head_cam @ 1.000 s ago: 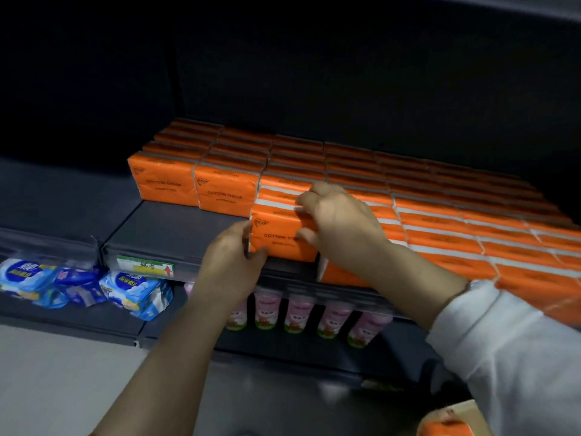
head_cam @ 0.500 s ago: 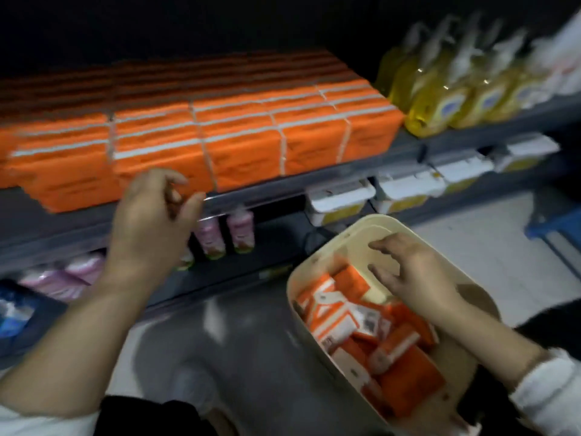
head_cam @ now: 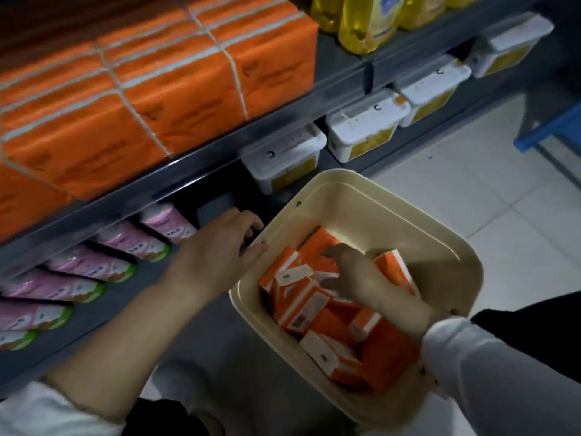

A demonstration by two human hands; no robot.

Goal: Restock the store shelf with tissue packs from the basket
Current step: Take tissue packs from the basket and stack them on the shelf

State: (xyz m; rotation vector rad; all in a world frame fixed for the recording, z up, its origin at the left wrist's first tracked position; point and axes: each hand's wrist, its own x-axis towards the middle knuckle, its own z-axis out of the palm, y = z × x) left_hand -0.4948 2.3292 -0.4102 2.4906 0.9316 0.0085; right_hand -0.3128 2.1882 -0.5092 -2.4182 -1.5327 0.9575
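Head view, restocking, pick-up step. My right grip [head_cam: 355,278] is down inside the basket [head_cam: 408,221], thumb and forefinger curled round one of the loose tissue packs [head_cam: 301,309] heaped there; that pack has not left the heap. My left grip [head_cam: 220,247] sits at the basket's left rim with its fingers curled. Blur leaves it unclear whether it clasps the rim or merely rests against it, so I cannot tell. Above, the shelf [head_cam: 195,163] carries rows of orange packs [head_cam: 176,83] up to its front edge, beside yellow bottles [head_cam: 364,23]. Pink bottles [head_cam: 125,243] and white tubs [head_cam: 361,127] lie on the tier below. Judgement: many packs remain in the basket, so the task is far from done. The next move calls for a firm pinch, a lift clear of the neighbouring packs, and a free slot on the shelf, which I cannot see from here.
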